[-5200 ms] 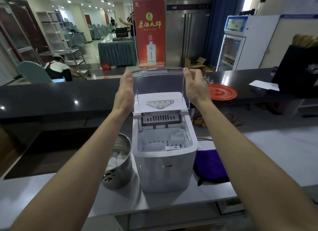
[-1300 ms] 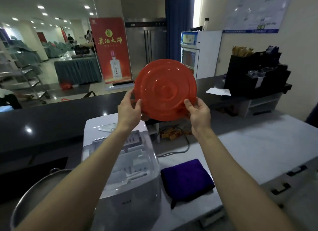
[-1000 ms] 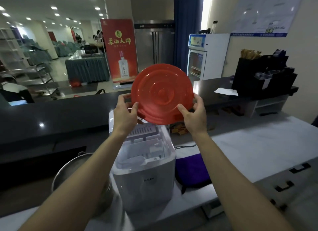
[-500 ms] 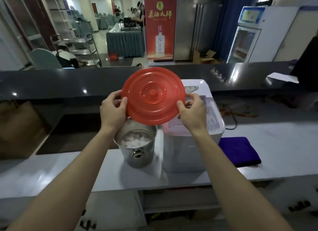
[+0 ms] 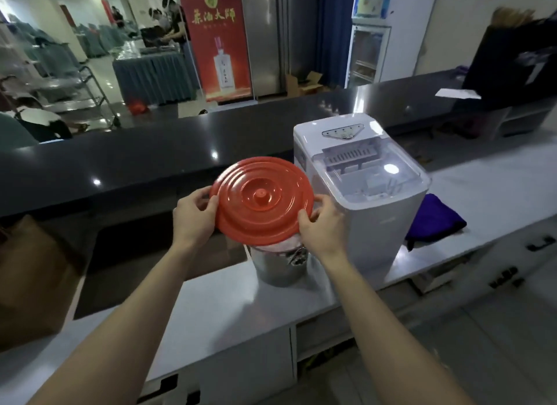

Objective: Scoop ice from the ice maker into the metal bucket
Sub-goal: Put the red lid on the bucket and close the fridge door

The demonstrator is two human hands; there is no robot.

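Gripping opposite edges of the red lid (image 5: 262,199), my left hand (image 5: 193,216) and right hand (image 5: 324,226), arms outstretched, hold it tilted over the metal bucket (image 5: 278,266), standing on the bench (image 5: 241,308) just beside the ice maker (image 5: 370,211).

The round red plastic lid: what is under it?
The shiny metal bucket stands under the round red plastic lid. Only its wall and front rim show; its contents are covered.
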